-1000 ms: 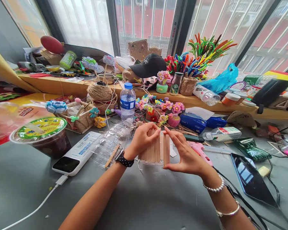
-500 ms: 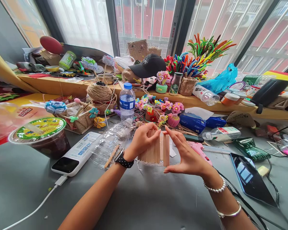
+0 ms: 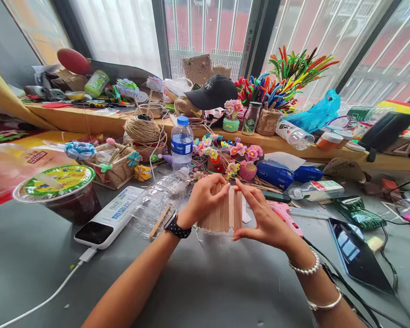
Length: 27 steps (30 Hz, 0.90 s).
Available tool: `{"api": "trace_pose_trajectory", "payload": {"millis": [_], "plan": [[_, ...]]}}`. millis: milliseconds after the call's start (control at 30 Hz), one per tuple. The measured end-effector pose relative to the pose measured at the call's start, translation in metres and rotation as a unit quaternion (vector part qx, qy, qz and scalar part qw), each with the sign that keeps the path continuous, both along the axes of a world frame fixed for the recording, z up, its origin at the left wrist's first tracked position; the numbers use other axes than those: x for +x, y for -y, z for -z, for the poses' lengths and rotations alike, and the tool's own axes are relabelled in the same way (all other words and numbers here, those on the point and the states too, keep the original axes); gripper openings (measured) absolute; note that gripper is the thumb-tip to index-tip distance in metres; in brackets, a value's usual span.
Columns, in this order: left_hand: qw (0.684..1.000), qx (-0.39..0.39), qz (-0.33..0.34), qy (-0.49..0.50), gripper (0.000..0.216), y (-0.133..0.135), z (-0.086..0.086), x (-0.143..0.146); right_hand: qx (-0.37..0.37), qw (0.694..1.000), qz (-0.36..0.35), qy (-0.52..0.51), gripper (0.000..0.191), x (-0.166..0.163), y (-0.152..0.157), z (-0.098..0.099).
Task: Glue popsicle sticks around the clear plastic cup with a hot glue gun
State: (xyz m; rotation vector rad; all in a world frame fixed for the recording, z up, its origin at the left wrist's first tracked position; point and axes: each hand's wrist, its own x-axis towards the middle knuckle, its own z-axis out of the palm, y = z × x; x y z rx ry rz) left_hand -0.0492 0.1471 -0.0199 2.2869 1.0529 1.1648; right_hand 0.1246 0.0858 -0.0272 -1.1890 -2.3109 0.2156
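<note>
A row of flat wooden craft sticks stands side by side over a clear plastic piece, whose edge shows along the bottom. My left hand is closed on the row from the left, thumb and fingers pinched at its top. At the right side, a single craft stick is held upright by its two ends between the fingertips and thumb of my right hand. A narrow strip of clear plastic shows between this stick and the row. Left of my hands, a clear plastic bottle lies with another craft stick against it.
A pink glue gun lies behind my right hand, with a phone and cables farther right. On the left are a white power bank and a lidded drink cup. A water bottle and crocheted flowers stand behind.
My right thumb and the lower end of the single stick have moved up slightly. My left hand keeps its grip on the row. The whole view has shifted a little.
</note>
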Motion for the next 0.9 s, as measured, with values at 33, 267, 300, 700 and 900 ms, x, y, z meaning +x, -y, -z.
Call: {"api": "trace_pose_trajectory", "payload": {"millis": [33, 267, 300, 700, 900], "plan": [[1.0, 0.0, -0.001, -0.001, 0.016, 0.0, 0.0, 0.0, 0.0, 1.0, 0.001, 0.002, 0.099, 0.0, 0.0, 0.0], [1.0, 0.003, 0.003, 0.001, 0.016, 0.0, 0.0, 0.0, 0.014, 0.999, 0.013, 0.027, 0.097, 0.001, 0.001, 0.003], [1.0, 0.004, 0.002, 0.002, 0.015, -0.001, 0.0, 0.0, 0.016, 0.999, 0.013, 0.029, 0.097, 0.001, 0.001, 0.003], [1.0, 0.006, 0.01, 0.005, 0.014, -0.001, -0.001, -0.003, -0.057, 0.996, 0.016, -0.072, 0.099, 0.001, 0.001, -0.005], [0.994, 0.083, 0.07, -0.031, 0.012, 0.006, -0.003, 0.001, -0.085, 0.99, 0.051, -0.102, 0.051, 0.006, -0.002, -0.008]]}}
